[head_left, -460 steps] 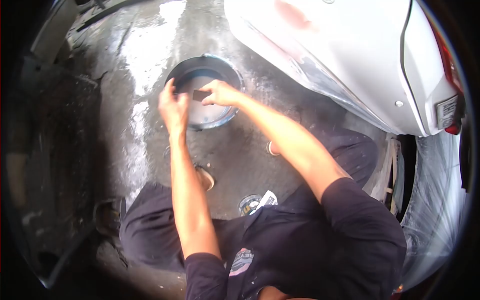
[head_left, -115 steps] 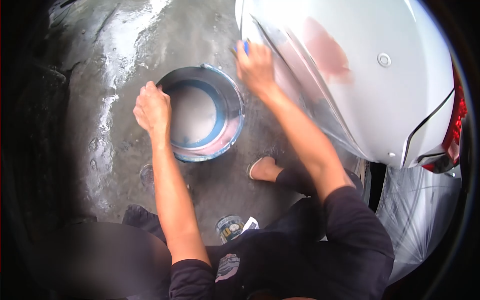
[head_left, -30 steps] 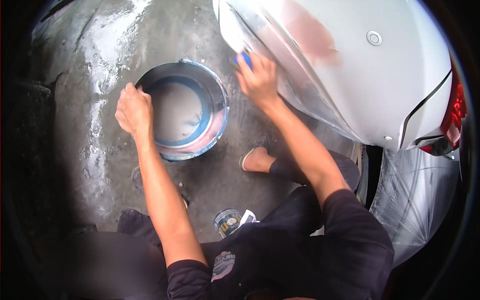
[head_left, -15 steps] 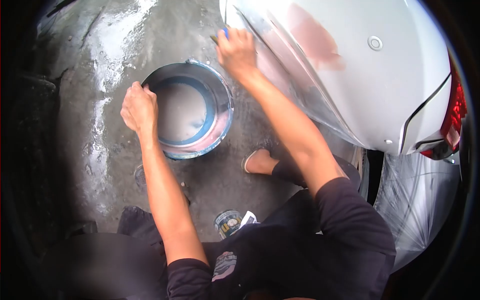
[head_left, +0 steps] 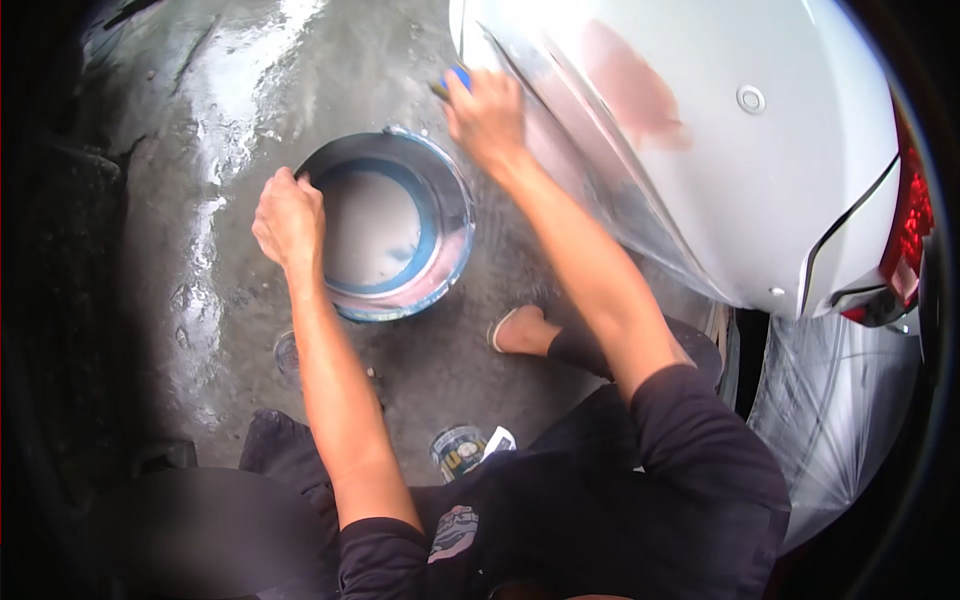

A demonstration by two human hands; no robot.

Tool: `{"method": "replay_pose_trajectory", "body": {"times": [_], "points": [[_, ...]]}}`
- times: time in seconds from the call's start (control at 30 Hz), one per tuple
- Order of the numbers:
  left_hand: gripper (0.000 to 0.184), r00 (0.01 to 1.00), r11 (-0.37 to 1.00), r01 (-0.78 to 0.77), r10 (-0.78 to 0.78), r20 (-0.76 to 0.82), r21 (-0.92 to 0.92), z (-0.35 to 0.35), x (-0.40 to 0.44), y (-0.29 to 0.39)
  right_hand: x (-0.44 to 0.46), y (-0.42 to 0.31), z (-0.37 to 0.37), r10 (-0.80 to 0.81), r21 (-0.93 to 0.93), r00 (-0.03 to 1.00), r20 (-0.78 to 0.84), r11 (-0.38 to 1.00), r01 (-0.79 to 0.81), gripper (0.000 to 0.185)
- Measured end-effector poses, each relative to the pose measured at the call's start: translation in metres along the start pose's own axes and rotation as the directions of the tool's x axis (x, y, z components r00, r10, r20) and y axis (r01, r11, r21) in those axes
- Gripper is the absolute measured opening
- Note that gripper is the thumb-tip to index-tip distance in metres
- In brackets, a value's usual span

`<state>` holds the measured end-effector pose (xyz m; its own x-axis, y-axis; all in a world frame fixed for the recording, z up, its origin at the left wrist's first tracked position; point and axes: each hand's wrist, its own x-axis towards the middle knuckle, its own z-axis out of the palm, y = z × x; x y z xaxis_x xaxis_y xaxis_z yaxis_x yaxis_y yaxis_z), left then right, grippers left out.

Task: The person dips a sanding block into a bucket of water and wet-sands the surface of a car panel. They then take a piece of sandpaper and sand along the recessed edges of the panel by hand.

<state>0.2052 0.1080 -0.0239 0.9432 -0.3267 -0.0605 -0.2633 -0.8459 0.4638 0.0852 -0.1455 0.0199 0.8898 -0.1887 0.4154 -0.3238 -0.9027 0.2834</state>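
Note:
My left hand [head_left: 290, 220] is closed on the left rim of a dark bucket [head_left: 455, 240] with blue paint marks. Inside the bucket, cloudy greyish liquid [head_left: 370, 225] covers the bottom. Up and to the right, my right hand [head_left: 487, 118] has its fingers wrapped round a small blue-and-yellow block [head_left: 456, 78], mostly hidden by the fingers. This hand is beside the lower edge of a white car's body [head_left: 720, 180], which has a reddish-pink patch [head_left: 635, 95]. I cannot tell whether the block touches the car.
Wet grey concrete floor [head_left: 250, 120] lies under the bucket. A tin with a label [head_left: 457, 452] stands close to my body, and a clear cup [head_left: 287, 355] is near my left forearm. At the right are a red tail light [head_left: 912, 230] and clear plastic sheeting [head_left: 830, 420].
My right hand with the block has shifted slightly down and to the right. The bucket and my left hand appear a little further right, and the view has shifted slightly too.

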Motion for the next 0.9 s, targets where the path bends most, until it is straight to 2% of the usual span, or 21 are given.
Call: {"method": "replay_pose_trajectory", "body": {"times": [0.1, 0.2, 0.27, 0.37, 0.43, 0.5, 0.63, 0.7, 0.8, 0.9], "points": [[0.022, 1.000, 1.000, 0.010, -0.010, -0.029, 0.009, 0.004, 0.001, 0.001, -0.056, 0.005, -0.038, -0.015, 0.012, 1.000, -0.012, 1.000, 0.015, 0.045], [0.022, 0.999, 0.999, -0.024, 0.026, -0.040, 0.042, 0.007, -0.002, 0.000, -0.022, 0.005, -0.010, -0.067, -0.012, 0.996, -0.065, 0.998, 0.067, 0.045], [0.022, 0.997, 0.998, -0.034, 0.037, -0.065, 0.044, 0.004, 0.001, 0.000, 0.027, 0.000, 0.016, -0.014, -0.059, 1.000, -0.026, 0.998, 0.012, 0.048], [0.021, 0.999, 0.999, -0.014, 0.015, -0.028, 0.029, 0.002, 0.001, -0.001, 0.024, -0.001, 0.007, 0.010, -0.004, 1.000, -0.004, 1.000, -0.010, 0.048], [0.022, 0.999, 1.000, 0.002, -0.001, -0.040, 0.022, 0.005, 0.003, 0.000, -0.021, 0.003, -0.022, -0.024, 0.021, 0.999, -0.048, 0.999, 0.025, 0.046], [0.022, 0.999, 1.000, 0.009, -0.008, -0.046, 0.029, 0.006, 0.002, 0.002, -0.052, 0.002, -0.038, -0.008, 0.012, 0.999, -0.054, 1.000, 0.008, 0.035], [0.021, 0.997, 0.998, -0.033, 0.036, -0.066, 0.052, 0.007, 0.001, -0.001, 0.013, 0.001, 0.009, -0.032, -0.042, 0.997, -0.075, 0.999, 0.029, 0.046], [0.021, 0.996, 0.998, -0.044, 0.047, -0.070, 0.050, 0.006, 0.000, -0.002, 0.046, -0.004, 0.020, 0.034, -0.104, 0.999, -0.025, 0.994, -0.036, 0.046], [0.020, 0.997, 0.999, -0.034, 0.036, -0.072, 0.036, 0.002, 0.001, 0.000, -0.002, -0.002, -0.010, -0.011, -0.004, 0.996, -0.092, 1.000, 0.010, 0.038], [0.020, 0.997, 0.999, -0.011, 0.014, -0.070, 0.039, 0.004, 0.002, 0.002, -0.042, -0.001, -0.030, -0.029, -0.009, 0.996, -0.085, 1.000, 0.028, 0.035]]}}
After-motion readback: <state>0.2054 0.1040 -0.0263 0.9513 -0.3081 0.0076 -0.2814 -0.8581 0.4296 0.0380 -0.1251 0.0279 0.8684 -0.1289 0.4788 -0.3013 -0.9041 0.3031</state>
